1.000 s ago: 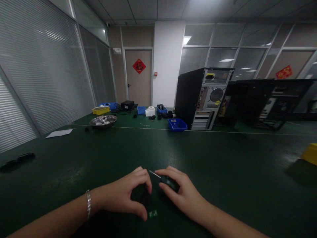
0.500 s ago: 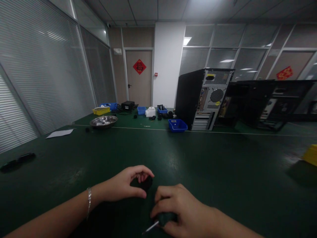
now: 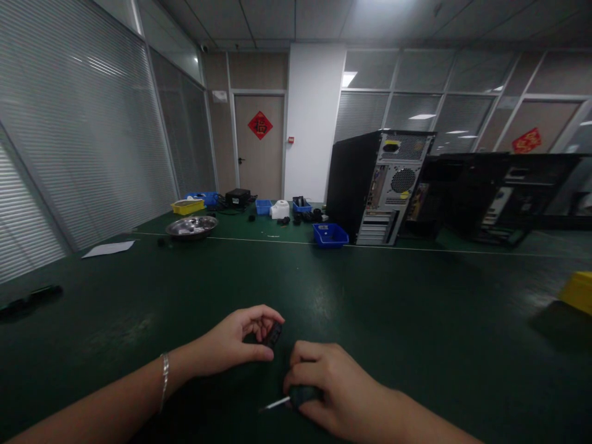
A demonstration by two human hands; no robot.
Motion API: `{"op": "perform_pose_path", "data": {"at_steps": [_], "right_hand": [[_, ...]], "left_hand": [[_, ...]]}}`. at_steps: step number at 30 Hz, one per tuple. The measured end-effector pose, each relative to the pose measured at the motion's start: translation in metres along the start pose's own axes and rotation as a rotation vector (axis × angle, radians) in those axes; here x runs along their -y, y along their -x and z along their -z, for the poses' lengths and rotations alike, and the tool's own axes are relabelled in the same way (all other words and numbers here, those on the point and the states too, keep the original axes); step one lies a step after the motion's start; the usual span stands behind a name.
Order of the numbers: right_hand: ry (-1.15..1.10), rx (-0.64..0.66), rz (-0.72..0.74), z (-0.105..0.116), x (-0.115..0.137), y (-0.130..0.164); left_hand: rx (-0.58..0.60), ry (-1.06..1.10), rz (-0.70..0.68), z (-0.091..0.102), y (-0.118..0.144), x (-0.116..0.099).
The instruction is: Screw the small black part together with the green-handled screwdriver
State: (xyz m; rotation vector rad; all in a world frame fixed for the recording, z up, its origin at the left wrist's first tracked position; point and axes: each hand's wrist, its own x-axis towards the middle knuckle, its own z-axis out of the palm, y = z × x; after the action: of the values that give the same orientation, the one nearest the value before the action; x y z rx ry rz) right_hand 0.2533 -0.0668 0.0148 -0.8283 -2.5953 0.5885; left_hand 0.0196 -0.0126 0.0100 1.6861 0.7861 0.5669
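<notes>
In my left hand (image 3: 247, 336), between the thumb and curled fingers, is a small black ridged part (image 3: 274, 334); its exact kind is not clear. A bracelet circles that wrist. My right hand (image 3: 326, 382) is closed round the dark handle of a screwdriver (image 3: 277, 404), whose thin metal shaft points left and slightly down. Both hands are close together low over the green table (image 3: 222, 277), the right one nearer to me. My right fingers hide part of the handle.
A metal bowl (image 3: 192, 227) and a paper sheet (image 3: 108, 248) lie at the left. Further back are a blue tray (image 3: 330, 235), a white device (image 3: 279, 210) and a computer tower (image 3: 356, 185). Black parts (image 3: 30, 299) lie at the left edge, a yellow bin (image 3: 578, 291) at the right.
The black part has turned in my left hand, so its ridged side now shows. The screwdriver has shifted slightly left and up, its shaft now lying flatter.
</notes>
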Motion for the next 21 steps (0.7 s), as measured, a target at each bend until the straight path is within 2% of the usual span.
{"op": "perform_pose_path", "data": {"at_steps": [16,21], "right_hand": [[-0.011,0.056,-0.036,0.0034,0.0029,-0.0016],[-0.152,-0.105,-0.049,-0.0006,-0.001,-0.0041]], "left_hand": [[-0.002,-0.012,0.007,0.0005,-0.0013,0.0041],[-0.012,-0.017,-0.008,0.002,-0.0013,0.0074]]}}
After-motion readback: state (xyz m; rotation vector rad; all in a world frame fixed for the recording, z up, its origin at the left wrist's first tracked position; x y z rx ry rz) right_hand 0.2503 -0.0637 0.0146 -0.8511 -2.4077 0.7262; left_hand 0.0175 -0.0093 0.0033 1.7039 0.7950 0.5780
